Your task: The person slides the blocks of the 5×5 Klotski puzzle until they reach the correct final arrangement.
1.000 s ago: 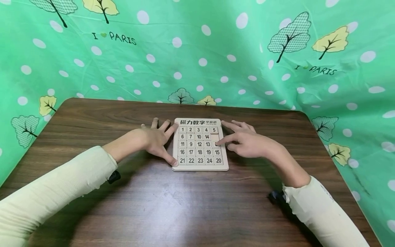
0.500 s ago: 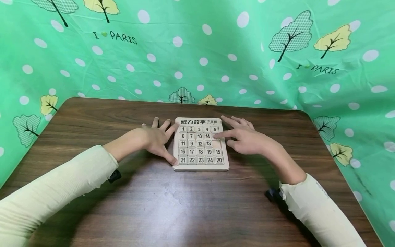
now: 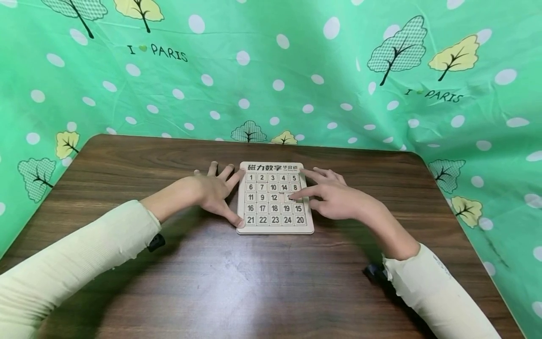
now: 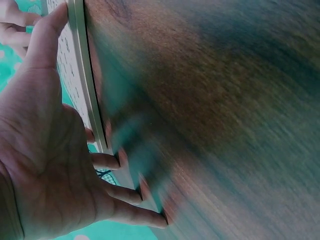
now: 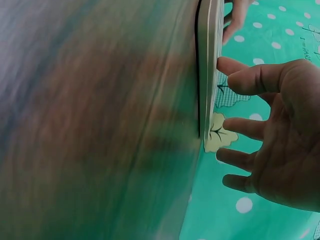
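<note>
A pale number sliding puzzle (image 3: 275,230) lies flat on the table, numbered tiles in its frame and Chinese lettering along the top. My left hand (image 3: 213,190) is spread at its left side, thumb on the lower left corner and index fingertip at the upper left edge. From the right, my right hand (image 3: 338,197) reaches over the board with its index fingertip on a tile (image 3: 288,201) in the third row, whose number is partly covered. Left of that tile, beside the 12, is a gap. In the right wrist view the puzzle's edge (image 5: 210,75) stands beside the extended fingers.
The dark wood-grain table (image 3: 220,282) reaches out on all sides of the puzzle. Behind it hangs a green dotted cloth (image 3: 271,61) printed with trees. Dark wrist devices show under both pale sleeves (image 3: 440,287).
My right index finger slid the 8 tile up to the second row's right end, then came down to the third row. The 13 tile has shifted right, opening a gap beside the 12.
</note>
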Motion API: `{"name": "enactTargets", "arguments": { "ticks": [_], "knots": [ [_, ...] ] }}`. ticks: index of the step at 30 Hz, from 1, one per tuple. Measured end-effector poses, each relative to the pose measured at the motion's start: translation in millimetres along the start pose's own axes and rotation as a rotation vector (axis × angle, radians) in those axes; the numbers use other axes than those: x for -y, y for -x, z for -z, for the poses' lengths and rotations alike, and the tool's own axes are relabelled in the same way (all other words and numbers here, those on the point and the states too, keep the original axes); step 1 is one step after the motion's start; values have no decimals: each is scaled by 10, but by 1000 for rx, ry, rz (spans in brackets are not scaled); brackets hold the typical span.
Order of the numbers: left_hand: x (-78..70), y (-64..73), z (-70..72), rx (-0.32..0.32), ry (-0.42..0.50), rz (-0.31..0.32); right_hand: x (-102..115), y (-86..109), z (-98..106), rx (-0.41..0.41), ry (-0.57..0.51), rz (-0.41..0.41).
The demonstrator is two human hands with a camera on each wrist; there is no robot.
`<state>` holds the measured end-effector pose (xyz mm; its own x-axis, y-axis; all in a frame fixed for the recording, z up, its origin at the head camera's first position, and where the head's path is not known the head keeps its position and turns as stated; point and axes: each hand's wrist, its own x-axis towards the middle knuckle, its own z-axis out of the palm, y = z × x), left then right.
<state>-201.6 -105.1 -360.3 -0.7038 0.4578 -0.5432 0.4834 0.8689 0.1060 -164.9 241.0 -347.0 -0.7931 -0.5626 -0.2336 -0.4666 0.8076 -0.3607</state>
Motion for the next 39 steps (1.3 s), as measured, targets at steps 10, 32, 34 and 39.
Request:
{"name": "enactTargets", "arguments": {
  "ticks": [10, 32, 34, 39],
  "knots": [
    [-13, 1, 7, 3, 5, -5, -102, 76, 12, -41, 1, -18],
    [11, -51, -28, 3, -13, 6, 109, -101, -102, -43, 46, 14],
    [14, -54, -26, 2, -16, 7, 117, -87, -95, -35, 33, 20],
    [5, -19, 9, 8, -12, 5, 134, -34, -85, -30, 8, 49]
  ]
}}
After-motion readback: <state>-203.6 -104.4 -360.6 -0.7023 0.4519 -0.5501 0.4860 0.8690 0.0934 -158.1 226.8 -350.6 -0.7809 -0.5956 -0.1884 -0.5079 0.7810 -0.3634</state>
